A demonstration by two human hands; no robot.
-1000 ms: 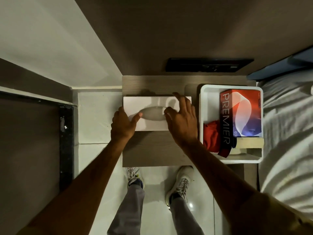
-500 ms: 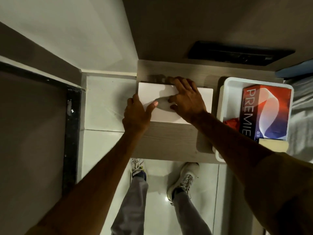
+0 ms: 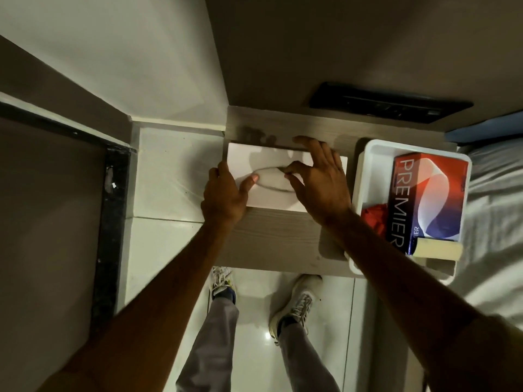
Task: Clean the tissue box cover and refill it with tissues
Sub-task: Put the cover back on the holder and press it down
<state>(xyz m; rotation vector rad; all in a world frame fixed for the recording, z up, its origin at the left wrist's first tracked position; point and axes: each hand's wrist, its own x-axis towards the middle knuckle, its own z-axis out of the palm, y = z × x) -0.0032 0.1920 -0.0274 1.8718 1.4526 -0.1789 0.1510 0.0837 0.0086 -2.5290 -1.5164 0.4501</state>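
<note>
A white tissue box cover (image 3: 271, 198) with an oval slot lies flat on the wooden bedside table (image 3: 277, 241). My left hand (image 3: 226, 193) grips its left end, thumb resting at the slot's edge. My right hand (image 3: 317, 179) lies over its right half, fingers spread to the far edge and thumb at the slot. A red and blue PREMIER tissue box (image 3: 427, 199) sits in the white tray (image 3: 365, 171) to the right, beside a red cloth (image 3: 373, 219) and a pale sponge (image 3: 438, 248).
A bed with grey sheets (image 3: 495, 207) borders the tray on the right. A dark socket panel (image 3: 387, 104) is set in the wall behind the table. My legs and white shoes (image 3: 294, 301) stand on the tiled floor below.
My right hand has slid from the slot toward the cover's far right part, fingers spreading. My left hand keeps its grip on the left end. The view has shifted slightly.
</note>
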